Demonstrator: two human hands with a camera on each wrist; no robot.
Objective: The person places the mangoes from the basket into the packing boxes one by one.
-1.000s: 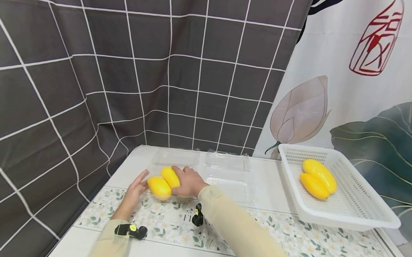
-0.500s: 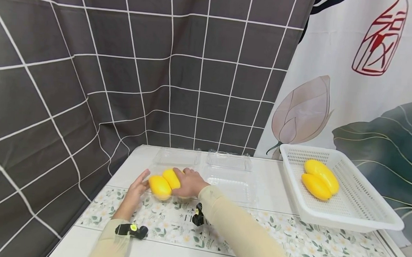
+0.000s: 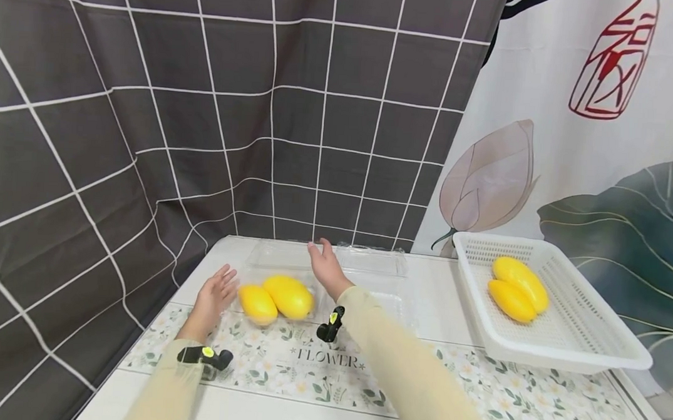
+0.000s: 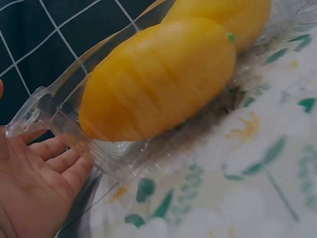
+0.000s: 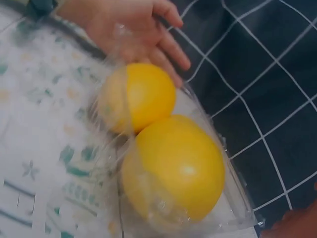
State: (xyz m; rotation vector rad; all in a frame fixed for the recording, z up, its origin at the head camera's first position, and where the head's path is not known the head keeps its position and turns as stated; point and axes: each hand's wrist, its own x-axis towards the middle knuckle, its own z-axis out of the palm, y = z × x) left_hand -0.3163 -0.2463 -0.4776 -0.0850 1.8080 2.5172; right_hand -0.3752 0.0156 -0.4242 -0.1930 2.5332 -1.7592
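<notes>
Left arm in long pale-yellow fabric sleeve [image 3: 162, 384], running along left edge of white table with flower-printed band [image 3: 445, 302]. Left hand [image 3: 214, 295] bare, palm turned inward, fingers loosely extended and slightly spread, tips toward back left corner. Right arm in matching sleeve [image 3: 414, 367], longer reach, slanting leftward across table. Right hand [image 3: 329, 269] bare, fingers extended, tips close to back edge as seen from person's side. Small black cameras [image 3: 206, 356] with yellow-green dots at both wrists. Hands well apart.
</notes>
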